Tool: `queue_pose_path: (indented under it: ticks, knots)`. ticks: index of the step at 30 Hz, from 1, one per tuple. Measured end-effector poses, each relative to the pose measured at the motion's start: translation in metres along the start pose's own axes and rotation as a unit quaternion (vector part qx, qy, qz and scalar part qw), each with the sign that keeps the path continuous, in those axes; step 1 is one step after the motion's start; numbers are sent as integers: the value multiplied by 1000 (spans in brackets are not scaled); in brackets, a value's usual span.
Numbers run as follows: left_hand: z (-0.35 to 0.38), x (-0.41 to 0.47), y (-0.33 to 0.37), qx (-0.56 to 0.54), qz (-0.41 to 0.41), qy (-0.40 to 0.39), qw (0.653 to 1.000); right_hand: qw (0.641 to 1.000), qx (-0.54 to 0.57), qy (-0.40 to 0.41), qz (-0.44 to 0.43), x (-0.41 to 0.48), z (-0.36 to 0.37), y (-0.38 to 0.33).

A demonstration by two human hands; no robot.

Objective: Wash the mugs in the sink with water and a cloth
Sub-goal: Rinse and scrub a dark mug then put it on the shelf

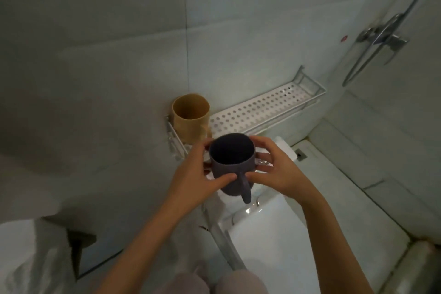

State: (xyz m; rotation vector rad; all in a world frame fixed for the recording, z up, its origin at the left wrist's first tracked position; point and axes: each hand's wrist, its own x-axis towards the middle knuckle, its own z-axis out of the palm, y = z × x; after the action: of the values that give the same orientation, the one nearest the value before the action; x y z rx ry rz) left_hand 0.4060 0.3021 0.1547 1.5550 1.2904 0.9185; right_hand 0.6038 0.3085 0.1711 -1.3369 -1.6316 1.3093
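Mug (231, 162), dark grey and upright, sits in the curled grip of left hand (193, 181) and right hand (276, 169).

- Pale tiled walls (95, 31), dimly lit.
- Perforated metal shelf (262, 105) fixed to the back wall.
- Chrome shower tap (381, 33) on the right.
- White toilet (267, 241) below the shelf.

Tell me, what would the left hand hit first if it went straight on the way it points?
The left hand grips the dark mug; pushed on, both would probably reach the perforated shelf just right of the tan mug. Depth is hard to judge.
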Motion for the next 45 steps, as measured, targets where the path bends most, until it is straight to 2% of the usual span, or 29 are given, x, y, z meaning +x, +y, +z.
queue_pose_path:
  ticks: [5,9,12,16,20,26,36,38,40,42,45]
  knots:
    - [-2,54,41,83,65,54,993,998,16,15,-55,48,-40,-28]
    - [-2,91,59,177,69,99,977,996,-29,15,-83,92,-58,-37]
    - [-5,111,54,267,42,128,954,992,-78,10,-95,124,-62,-29]
    - [-1,126,40,330,-9,141,933,984,-131,-8,-118,152,-63,-7]
    - [5,130,26,404,-41,153,901,990,-96,-40,-100,168,-54,13]
    - [7,127,20,497,-36,155,853,993,-54,-61,-84,177,-45,25]
    - [10,123,20,520,-38,152,840,985,-123,-84,-89,181,-45,28]
    - [9,121,20,519,-23,151,841,981,-143,-106,-74,178,-50,21]
    - [6,114,25,513,21,149,845,982,-154,-80,-68,171,-56,11]
    - [1,102,31,472,106,180,857,988,-121,0,-96,158,-58,-5]
    - [-10,65,39,295,179,208,915,987,-33,46,-151,124,-35,-41]
